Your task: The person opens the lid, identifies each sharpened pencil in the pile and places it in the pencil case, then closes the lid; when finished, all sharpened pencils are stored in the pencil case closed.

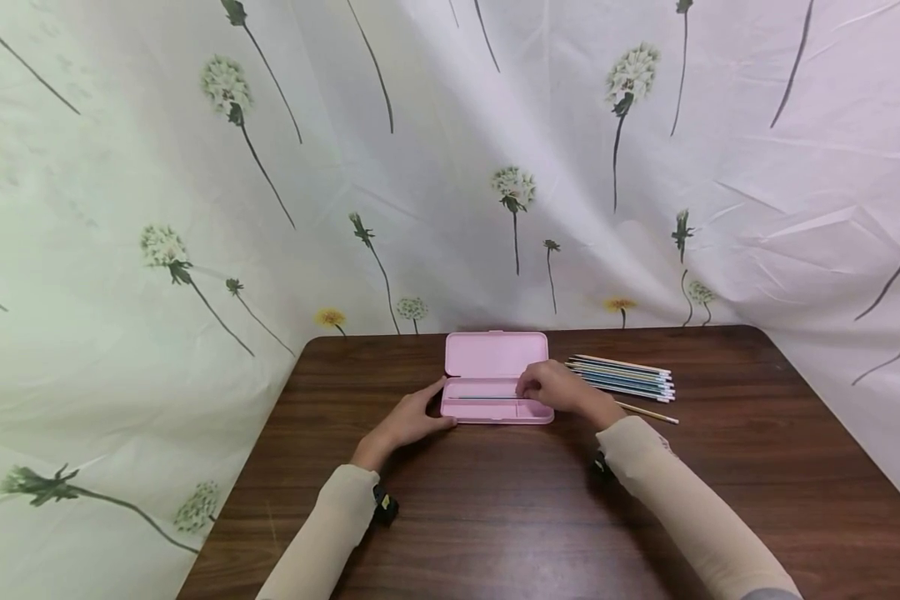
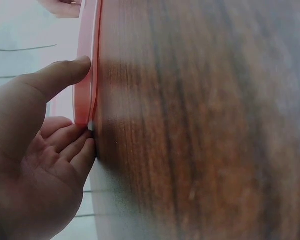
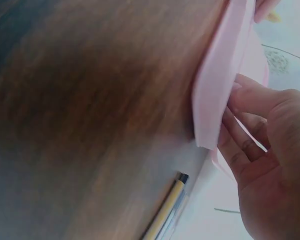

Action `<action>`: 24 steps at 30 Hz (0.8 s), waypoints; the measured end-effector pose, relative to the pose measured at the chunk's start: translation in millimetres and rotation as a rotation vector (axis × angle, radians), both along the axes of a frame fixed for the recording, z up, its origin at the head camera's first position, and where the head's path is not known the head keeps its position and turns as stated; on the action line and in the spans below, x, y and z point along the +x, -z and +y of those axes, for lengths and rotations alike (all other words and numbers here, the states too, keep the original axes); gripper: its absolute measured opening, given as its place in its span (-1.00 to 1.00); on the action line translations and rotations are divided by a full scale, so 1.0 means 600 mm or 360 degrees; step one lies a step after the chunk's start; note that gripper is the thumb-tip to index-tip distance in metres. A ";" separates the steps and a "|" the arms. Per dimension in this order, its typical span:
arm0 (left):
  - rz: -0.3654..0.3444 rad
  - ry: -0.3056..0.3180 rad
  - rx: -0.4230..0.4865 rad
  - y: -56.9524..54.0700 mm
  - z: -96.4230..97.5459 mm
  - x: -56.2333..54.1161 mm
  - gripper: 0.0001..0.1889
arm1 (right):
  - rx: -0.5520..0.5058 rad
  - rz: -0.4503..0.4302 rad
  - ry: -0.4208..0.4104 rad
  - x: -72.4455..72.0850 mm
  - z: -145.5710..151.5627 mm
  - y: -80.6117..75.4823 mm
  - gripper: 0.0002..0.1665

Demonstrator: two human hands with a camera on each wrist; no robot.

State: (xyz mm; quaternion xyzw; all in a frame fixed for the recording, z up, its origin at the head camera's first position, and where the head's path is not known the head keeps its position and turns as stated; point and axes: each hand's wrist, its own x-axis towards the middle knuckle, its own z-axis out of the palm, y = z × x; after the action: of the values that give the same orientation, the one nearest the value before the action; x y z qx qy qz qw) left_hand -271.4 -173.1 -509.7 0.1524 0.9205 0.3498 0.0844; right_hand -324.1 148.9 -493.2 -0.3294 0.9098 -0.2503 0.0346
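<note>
A pink pencil case (image 1: 497,356) lies with its lid raised on the table. My left hand (image 1: 411,419) holds its left end, thumb against the front wall and fingers at the side, as the left wrist view also shows. A thin pencil (image 1: 482,397) lies lengthwise in the long compartment. My right hand (image 1: 557,387) reaches over the right part of the case, fingers curled down at the pencil's right end. In the right wrist view the case's wall (image 3: 215,95) hides the fingertips, and the pencil cannot be seen there.
Several pencils (image 1: 624,377) lie in a loose bundle right of the case. A single yellowish pencil (image 1: 651,413) lies nearer, partly behind the right wrist. The dark wooden table (image 1: 487,508) meets a white dandelion-print cloth (image 1: 450,208) at its back edge.
</note>
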 end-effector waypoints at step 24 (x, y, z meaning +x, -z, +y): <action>-0.0002 0.0010 0.0014 -0.003 -0.001 0.002 -0.10 | -0.0154 0.0256 0.0140 0.012 0.143 -0.085 -0.86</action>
State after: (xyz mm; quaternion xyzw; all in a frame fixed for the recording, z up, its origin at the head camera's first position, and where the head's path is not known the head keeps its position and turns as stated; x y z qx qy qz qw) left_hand -270.0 -173.8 -508.1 0.1554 0.9184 0.3537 0.0854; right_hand -316.9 234.8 -442.4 -0.3096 0.9099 -0.2681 -0.0655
